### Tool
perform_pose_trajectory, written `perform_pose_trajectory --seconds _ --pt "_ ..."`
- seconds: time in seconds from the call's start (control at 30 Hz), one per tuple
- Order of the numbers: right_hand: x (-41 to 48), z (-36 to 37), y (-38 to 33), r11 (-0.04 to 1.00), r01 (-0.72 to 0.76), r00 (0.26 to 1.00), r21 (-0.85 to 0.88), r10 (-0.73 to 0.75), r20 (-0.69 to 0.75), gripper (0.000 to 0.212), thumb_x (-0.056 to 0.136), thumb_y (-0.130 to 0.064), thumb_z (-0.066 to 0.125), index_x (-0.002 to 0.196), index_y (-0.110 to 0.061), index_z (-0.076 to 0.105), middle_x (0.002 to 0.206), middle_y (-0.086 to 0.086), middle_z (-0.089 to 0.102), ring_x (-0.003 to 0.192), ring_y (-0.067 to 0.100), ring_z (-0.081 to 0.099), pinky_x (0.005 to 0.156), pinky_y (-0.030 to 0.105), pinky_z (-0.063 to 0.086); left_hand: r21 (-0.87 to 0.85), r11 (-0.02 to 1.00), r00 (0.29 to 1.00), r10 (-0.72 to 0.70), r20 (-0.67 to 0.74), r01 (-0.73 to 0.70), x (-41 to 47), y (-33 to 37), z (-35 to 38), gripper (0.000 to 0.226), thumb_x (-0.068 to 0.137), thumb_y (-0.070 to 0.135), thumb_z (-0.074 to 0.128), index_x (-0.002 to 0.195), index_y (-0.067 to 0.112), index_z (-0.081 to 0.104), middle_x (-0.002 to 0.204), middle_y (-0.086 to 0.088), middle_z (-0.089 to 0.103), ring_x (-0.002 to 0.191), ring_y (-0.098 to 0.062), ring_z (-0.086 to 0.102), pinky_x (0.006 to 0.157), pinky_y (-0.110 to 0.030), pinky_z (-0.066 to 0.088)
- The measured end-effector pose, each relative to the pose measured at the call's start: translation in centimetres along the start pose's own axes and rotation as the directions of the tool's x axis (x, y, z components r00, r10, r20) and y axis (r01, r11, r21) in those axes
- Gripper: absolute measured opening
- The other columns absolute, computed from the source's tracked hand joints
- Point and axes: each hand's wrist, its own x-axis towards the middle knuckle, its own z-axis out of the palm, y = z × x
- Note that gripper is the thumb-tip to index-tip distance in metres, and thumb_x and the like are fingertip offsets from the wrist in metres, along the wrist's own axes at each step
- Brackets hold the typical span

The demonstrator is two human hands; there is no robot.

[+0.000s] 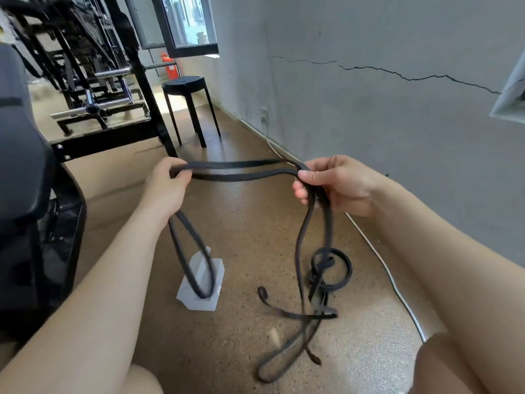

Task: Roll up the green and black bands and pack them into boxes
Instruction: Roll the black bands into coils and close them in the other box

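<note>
The black band (241, 170) was stretched in two flat strands between the hands, held up over the floor (250, 223) in front of the person. The left hand (167, 183) had its grip closed round one end of that span, with a long loop hanging below it. The right hand (338, 184) pinched the other end between thumb and curled fingers. From there two strands dropped to a loose tangle on the floor, part of it already lying in a small coil. Holding the span taut likely served to straighten the band and find its run before rolling. The band looked matte, soft and limp, like woven strap. No green band showed. A pale, angular box (218, 273) sat on the speckled brown floor just behind the hanging loop. A thin white cable (392, 280) ran along the foot of the cracked grey wall (397, 109), and a black stool (187, 86) stood farther off.
</note>
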Motion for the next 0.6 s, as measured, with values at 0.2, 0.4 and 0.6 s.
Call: perform_pose_trajectory --seconds 0.2,0.4,0.6 --pt "0.0 3.8 -1.1 0.976 0.068 0.983 0.208 -0.03 -0.182 0.007 0.094 0.004 0.052 0.095 -0.002 0.054 0.079 0.017 0.066 0.06 0.02 0.069 0.056 0.03 0.059 -0.078 0.988 0.876 0.154 0.458 -0.133 -4.6 4.5 2.8 0.036 0.078 -0.002 0.067 0.101 0.023 0.059 0.108 -0.005 0.061 0.102 -0.02 0.061 0.086 -0.04 0.052" --pt "0.2 4.3 -1.7 0.917 0.148 0.932 0.369 -0.004 -0.363 0.014 0.096 0.012 0.041 0.106 0.004 0.046 0.099 0.029 0.057 0.058 0.025 0.069 0.056 0.034 0.061 -0.13 0.989 0.644 0.144 0.751 -0.07 -9.8 5.9 9.4 0.008 0.09 0.026 0.065 0.097 0.027 0.062 0.096 0.006 0.068 0.089 -0.01 0.065 0.082 -0.033 0.057" --pt "0.0 1.0 -2.2 0.879 0.209 0.843 0.428 0.06 -0.534 0.011 0.097 0.012 0.034 0.097 0.007 0.044 0.108 0.031 0.056 0.064 0.03 0.07 0.053 0.034 0.059 -0.159 0.987 0.616 0.117 0.779 0.013 -8.2 5.1 8.1 0.015 0.095 0.02 0.058 0.106 0.012 0.065 0.095 -0.005 0.075 0.089 -0.015 0.072 0.075 -0.028 0.058"
